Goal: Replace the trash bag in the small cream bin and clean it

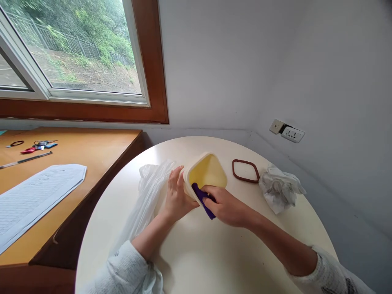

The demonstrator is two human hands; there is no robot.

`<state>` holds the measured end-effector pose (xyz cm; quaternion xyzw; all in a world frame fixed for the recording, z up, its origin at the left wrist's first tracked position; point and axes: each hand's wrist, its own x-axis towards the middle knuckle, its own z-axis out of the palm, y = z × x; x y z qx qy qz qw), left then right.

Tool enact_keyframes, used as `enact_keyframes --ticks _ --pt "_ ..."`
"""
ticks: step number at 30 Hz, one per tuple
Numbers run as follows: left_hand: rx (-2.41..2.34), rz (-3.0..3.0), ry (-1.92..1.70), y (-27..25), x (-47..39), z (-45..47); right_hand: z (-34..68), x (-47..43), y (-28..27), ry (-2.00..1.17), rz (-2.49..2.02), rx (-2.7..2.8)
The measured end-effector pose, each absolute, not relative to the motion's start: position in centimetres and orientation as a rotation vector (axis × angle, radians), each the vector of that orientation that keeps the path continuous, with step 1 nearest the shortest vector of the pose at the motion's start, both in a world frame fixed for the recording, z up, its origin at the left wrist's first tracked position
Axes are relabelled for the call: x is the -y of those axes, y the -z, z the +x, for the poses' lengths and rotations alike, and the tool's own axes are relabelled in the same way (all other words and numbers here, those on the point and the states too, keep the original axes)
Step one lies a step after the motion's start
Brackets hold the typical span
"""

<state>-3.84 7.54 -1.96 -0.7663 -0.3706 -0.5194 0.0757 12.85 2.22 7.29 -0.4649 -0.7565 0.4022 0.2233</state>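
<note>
A pale yellow square plastic container (211, 169) is tilted over the round table, its open mouth facing me. My left hand (178, 196) is closed round its left side, thumb along the near edge. In my right hand (225, 204) is a folded purple cloth (204, 201), pressed against the container's near rim, with part of it over the edge. A reddish-brown ring-shaped frame with rounded corners (246, 179) lies flat to the right of the container.
A clear plastic bag (150, 192) spreads beside my left forearm on the white round table (214, 261). Crumpled whitish plastic (280, 188) sits at the right edge. Left is a wooden desk (101, 143) with papers (39, 196), a pen (26, 159) and keys (43, 145).
</note>
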Motion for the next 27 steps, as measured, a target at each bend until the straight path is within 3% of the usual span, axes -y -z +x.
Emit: enact_keyframes --ticks 9,16,22,27 --pt "1.189 -2.293 1.617 2.1 -7.5 -3.9 10.5 -3.5 -7.7 -1.234 -1.026 1.749" --pt "1.249 -2.295 1.668 2.5 -8.0 -4.2 10.3 -2.2 -6.7 -0.760 -1.143 1.971" --pt "1.242 -2.379 1.677 2.0 -8.3 -4.5 13.5 -1.3 -4.6 -0.162 -1.072 2.404" --pt "1.102 -2.423 1.575 1.4 -8.0 -4.2 16.6 -2.1 -4.4 0.017 -0.977 2.615"
